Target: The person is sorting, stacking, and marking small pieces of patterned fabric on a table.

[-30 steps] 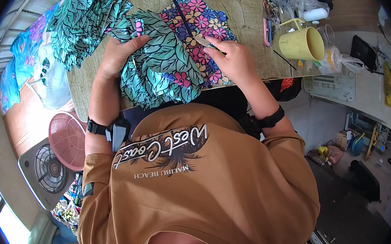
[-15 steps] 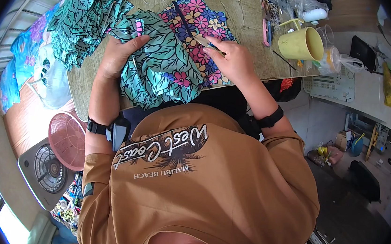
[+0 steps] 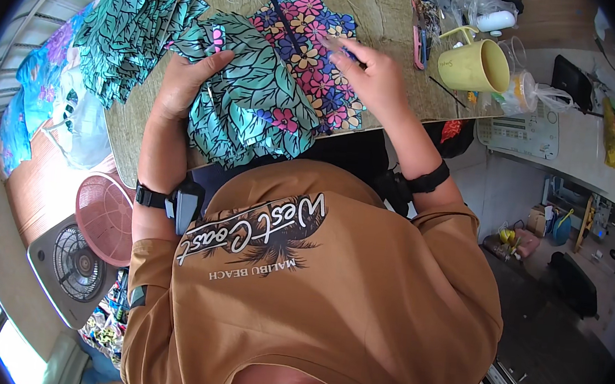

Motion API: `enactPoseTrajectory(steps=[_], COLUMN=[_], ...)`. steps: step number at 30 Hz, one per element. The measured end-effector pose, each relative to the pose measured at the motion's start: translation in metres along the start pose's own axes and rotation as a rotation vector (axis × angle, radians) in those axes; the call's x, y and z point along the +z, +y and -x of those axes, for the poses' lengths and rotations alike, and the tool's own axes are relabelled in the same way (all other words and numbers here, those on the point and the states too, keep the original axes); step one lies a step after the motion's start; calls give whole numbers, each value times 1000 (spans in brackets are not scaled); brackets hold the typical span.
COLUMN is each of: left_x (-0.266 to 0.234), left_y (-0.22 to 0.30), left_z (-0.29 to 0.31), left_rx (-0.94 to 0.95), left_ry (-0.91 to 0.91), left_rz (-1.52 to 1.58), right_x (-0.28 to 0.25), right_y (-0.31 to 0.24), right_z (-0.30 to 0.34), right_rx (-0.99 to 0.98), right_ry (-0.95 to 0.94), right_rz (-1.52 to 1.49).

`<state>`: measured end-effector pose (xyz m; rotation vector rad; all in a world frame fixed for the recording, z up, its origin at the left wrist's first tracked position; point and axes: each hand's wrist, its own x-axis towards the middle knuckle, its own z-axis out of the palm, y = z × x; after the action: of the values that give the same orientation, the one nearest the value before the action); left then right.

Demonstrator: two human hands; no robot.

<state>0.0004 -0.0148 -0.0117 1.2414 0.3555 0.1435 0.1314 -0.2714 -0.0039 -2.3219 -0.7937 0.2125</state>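
Observation:
My left hand (image 3: 191, 81) is closed on the edge of a bunch of green leaf-print fabric pieces (image 3: 255, 80), thumb on top. A pink flowered bit shows by its thumb, and a pink flower shows low on the bunch. My right hand (image 3: 372, 76) is raised over a flower-print fabric stack (image 3: 314, 44) in pink, blue and cream, with a dark strip across it. Between its thumb and fingers is a small pointed tool (image 3: 330, 44), blurred, which looks like thread snips. The green bunch overlaps the flower-print stack and hangs over the table's near edge.
A large pile of green leaf-print pieces (image 3: 135, 23) lies at the left of the wooden table (image 3: 384, 14). To the right stand a yellow mug (image 3: 475, 66), a pink-handled cutter (image 3: 417, 48) and plastic bags (image 3: 481, 1). A fan (image 3: 78, 262) and pink basket (image 3: 105, 217) are at lower left.
My right hand has moved slightly up and to the right, turning the small tool away from the green bunch. My left hand keeps its hold, almost unmoved.

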Motion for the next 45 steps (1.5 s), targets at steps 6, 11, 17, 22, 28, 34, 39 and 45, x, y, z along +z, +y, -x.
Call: enactPoseTrajectory(steps=[6,11,17,22,28,34,39,45], left_x=[-5,5,3,0,9,9,5,1], left_y=[0,11,17,15,21,8,9,11], left_z=[-2,-3,2,8,10,3,7,9], left_rx=[55,150,2,7,44,34,-16,56], left_ry=[28,-11,-6,13,-2,15,15,-37], left_rz=[-197,-311,-305,-273,-189,-127,-210,-263], right_x=[3,1,0,2,7,11,9,31], right_y=[33,39,27,18,2,-20,-42,-97], right_z=[-19,-30,-34,-32,-29,-22,-20,-12], right_rx=[-60,-91,91,49,-163,-44,-86,-618], right_ry=[143,103,5,46,154,23,2,-174], right_rz=[175,340,141,94,-361,-258,-478,-309])
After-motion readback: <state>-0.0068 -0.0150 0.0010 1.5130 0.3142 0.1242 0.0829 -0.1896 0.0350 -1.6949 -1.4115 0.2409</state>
